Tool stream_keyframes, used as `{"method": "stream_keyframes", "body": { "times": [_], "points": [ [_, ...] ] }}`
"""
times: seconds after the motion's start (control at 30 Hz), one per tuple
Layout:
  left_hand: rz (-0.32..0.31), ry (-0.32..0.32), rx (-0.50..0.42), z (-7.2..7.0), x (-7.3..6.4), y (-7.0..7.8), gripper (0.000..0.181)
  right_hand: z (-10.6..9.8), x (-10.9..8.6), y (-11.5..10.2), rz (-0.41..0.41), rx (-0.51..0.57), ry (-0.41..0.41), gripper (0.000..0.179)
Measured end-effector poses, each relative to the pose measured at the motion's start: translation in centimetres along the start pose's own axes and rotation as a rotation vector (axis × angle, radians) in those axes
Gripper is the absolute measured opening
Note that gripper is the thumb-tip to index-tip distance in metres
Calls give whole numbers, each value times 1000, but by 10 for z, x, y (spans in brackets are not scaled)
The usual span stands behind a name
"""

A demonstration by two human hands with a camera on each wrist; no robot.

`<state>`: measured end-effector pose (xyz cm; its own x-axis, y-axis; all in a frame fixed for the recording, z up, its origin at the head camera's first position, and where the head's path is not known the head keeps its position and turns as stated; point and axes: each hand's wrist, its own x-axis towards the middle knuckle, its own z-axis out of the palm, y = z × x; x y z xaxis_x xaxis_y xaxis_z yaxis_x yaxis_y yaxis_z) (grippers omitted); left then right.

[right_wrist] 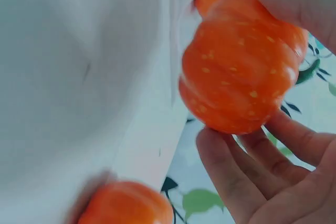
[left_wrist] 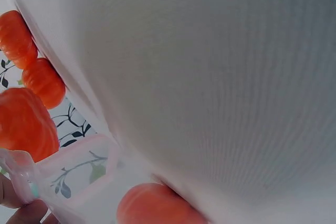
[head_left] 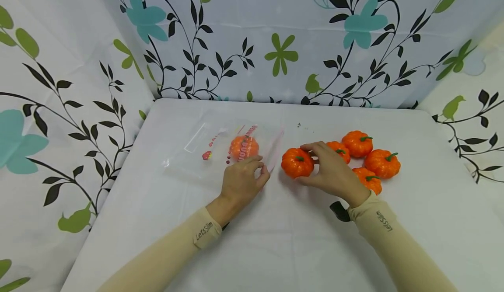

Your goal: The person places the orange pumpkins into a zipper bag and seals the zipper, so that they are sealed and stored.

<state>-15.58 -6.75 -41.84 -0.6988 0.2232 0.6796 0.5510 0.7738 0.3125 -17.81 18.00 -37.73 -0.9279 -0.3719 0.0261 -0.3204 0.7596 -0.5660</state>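
Observation:
My left hand (head_left: 241, 186) pinches the pink edge of a clear plastic zip bag (head_left: 188, 155), which lies on the white table. One small orange toy pumpkin (head_left: 238, 147) shows through the bag's red print. Just right of the bag, my right hand (head_left: 334, 169) grips another orange pumpkin (head_left: 295, 164) between thumb and fingers. In the right wrist view that pumpkin (right_wrist: 241, 66) sits close to the bag's mouth, its green stem turned away. The left wrist view catches the bag's pink rim (left_wrist: 79, 200) held open beside the fingertips (left_wrist: 29, 212).
Several more orange pumpkins with green stems (head_left: 382, 164) cluster on the table right of and behind my right hand. A white cloth with a leaf and flower print (head_left: 252, 21) hangs behind the table (head_left: 275, 248) and at both sides. A dark object (head_left: 339, 212) shows by my right wrist.

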Motion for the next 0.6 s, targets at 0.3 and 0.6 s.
{"method": "stream_keyframes", "body": {
  "times": [0.3, 0.6],
  "points": [
    [-4, -15, -12, 0, 1, 2, 5, 18, 23, -10, 41, 58, -6, 81],
    [-10, -22, -18, -1, 2, 2, 7, 30, 37, -16, 53, 98, -34, 82]
  ]
}}
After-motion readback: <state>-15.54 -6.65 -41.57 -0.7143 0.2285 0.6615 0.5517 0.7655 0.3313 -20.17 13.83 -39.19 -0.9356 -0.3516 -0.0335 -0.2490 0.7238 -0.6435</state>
